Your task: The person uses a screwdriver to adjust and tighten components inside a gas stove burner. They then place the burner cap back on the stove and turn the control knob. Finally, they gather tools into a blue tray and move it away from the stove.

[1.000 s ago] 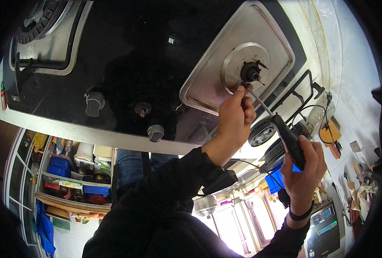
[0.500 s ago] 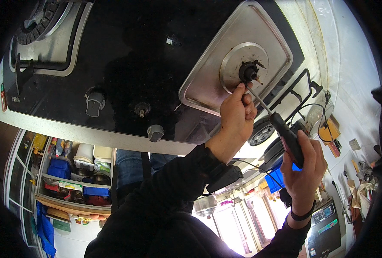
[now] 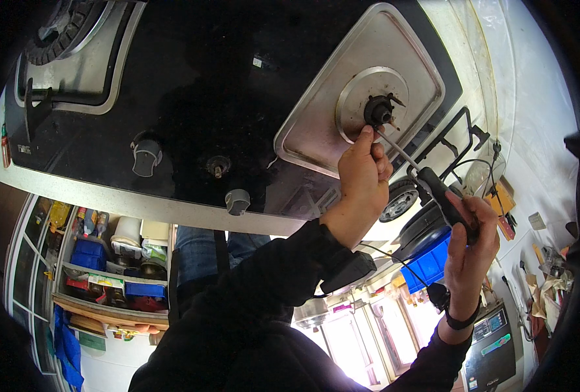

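My right hand [image 3: 471, 264] grips the black-and-red handle of a screwdriver [image 3: 441, 195]. Its metal shaft slants up and left to the foot of a dark burner core [image 3: 379, 112] on the right side of the black gas hob [image 3: 192, 85]. At that foot, the fingers of my left hand [image 3: 366, 173] are pinched together beside the screwdriver's tip; what lies between them is hidden. Around the core is a round metal plate [image 3: 352, 98], set in a rectangular steel drip tray [image 3: 313, 114].
One control knob [image 3: 146, 159] sits on the hob; a bare valve stem [image 3: 218, 167] and another knob [image 3: 237, 202] are nearby. Right of the hob lie a black pan support [image 3: 456, 140] and a round burner part [image 3: 399, 201]. A blue bin [image 3: 427, 264] stands below.
The screwdriver handle has tilted slightly right, and my right hand's fingers have shifted around it. My left hand stays at the burner's foot.
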The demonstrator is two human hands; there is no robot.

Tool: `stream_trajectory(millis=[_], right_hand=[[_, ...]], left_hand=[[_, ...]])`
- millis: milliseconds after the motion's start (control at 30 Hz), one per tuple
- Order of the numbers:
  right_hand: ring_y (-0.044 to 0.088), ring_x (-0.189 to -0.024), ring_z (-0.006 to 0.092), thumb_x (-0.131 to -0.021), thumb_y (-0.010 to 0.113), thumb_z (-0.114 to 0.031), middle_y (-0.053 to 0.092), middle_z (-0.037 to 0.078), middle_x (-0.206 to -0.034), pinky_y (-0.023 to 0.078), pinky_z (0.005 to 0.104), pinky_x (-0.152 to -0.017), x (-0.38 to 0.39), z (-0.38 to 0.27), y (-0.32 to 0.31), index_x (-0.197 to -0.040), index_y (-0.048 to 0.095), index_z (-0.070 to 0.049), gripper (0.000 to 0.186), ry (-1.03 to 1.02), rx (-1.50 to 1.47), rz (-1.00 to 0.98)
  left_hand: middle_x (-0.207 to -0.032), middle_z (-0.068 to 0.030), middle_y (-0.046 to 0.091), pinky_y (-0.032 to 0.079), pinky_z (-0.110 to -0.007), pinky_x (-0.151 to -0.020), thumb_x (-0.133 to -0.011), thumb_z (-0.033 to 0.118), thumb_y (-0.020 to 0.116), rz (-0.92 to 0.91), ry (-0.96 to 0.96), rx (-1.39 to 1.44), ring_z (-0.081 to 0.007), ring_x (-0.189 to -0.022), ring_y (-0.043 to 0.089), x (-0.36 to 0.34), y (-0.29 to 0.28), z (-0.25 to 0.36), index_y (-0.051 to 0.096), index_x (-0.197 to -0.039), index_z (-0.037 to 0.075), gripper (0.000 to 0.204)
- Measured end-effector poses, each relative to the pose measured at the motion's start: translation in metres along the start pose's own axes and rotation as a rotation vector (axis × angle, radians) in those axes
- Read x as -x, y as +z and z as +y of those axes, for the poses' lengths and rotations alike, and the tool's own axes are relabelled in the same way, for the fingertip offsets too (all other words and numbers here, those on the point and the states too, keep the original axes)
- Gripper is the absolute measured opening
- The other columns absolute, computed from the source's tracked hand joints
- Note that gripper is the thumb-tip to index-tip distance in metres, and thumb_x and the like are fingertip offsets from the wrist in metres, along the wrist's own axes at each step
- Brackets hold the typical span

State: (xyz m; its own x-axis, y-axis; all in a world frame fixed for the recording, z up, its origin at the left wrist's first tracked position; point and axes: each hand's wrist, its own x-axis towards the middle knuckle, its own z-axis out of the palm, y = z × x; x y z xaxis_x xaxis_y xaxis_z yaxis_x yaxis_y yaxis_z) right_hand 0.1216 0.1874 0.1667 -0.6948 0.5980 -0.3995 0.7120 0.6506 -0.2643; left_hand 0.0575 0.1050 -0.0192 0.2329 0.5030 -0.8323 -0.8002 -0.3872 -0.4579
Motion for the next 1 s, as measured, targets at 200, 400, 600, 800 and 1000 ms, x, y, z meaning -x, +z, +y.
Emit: stream_trajectory(millis=[200,400,600,800,1000], right_hand=[[0.070,-0.083,0.0249,-0.086,0.072,-0.010,0.069,0.016,-0.102,0.055,0.0325,-0.074,-0.007,-0.008,-0.002,-0.114,0.057,-0.001,0.033,0.040,-0.001,-0.015],[0.074,-0.086,0.0237,-0.078,0.078,-0.002,0.071,0.014,-0.097,0.057,0.0306,-0.076,-0.022,-0.018,-0.003,-0.113,0.059,-0.002,0.040,0.106,0.027,-0.074],[0.072,-0.094,0.0172,-0.083,0.073,0.000,0.073,0.013,-0.107,0.054,0.0268,-0.086,0.007,0.001,-0.007,-0.115,0.056,-0.002,0.036,0.219,-0.200,0.132],[0.066,-0.104,0.0163,-0.089,0.068,-0.004,0.069,0.014,-0.112,0.049,0.0278,-0.095,0.060,0.036,0.024,-0.118,0.053,0.001,0.032,0.285,-0.346,0.357],[0.064,-0.100,0.0162,-0.089,0.067,-0.004,0.066,0.011,-0.111,0.049,0.0288,-0.094,0.117,0.063,0.074,-0.117,0.054,0.002,0.032,0.343,-0.477,0.341]], left_hand=[[-0.068,0.0030,0.051,0.027,-0.023,-0.049,-0.104,0.027,0.058,0.006,0.031,-0.235,-0.0060,-0.051,0.038,0.012,-0.008,0.004,0.065,-0.107,0.005,0.023],[-0.071,0.0023,0.057,0.040,-0.024,-0.055,-0.100,0.017,0.063,-0.187,0.503,-1.199,-0.0052,-0.061,0.051,0.040,-0.023,0.032,0.068,-0.111,0.001,0.021],[-0.088,-0.0080,0.066,0.051,-0.031,-0.063,-0.091,0.015,0.070,-0.334,1.045,-1.764,-0.0176,-0.070,0.065,0.034,0.000,0.068,0.068,-0.103,0.004,0.017],[-0.090,-0.0047,0.067,0.055,-0.032,-0.065,-0.085,0.021,0.076,-0.205,1.425,-2.280,-0.0220,-0.077,0.069,0.022,0.009,0.064,0.068,-0.095,0.008,0.018],[-0.086,-0.0029,0.065,0.055,-0.036,-0.066,-0.083,0.023,0.076,-0.093,1.739,-2.276,-0.0231,-0.077,0.068,-0.001,-0.003,0.049,0.065,-0.085,0.012,0.017]])
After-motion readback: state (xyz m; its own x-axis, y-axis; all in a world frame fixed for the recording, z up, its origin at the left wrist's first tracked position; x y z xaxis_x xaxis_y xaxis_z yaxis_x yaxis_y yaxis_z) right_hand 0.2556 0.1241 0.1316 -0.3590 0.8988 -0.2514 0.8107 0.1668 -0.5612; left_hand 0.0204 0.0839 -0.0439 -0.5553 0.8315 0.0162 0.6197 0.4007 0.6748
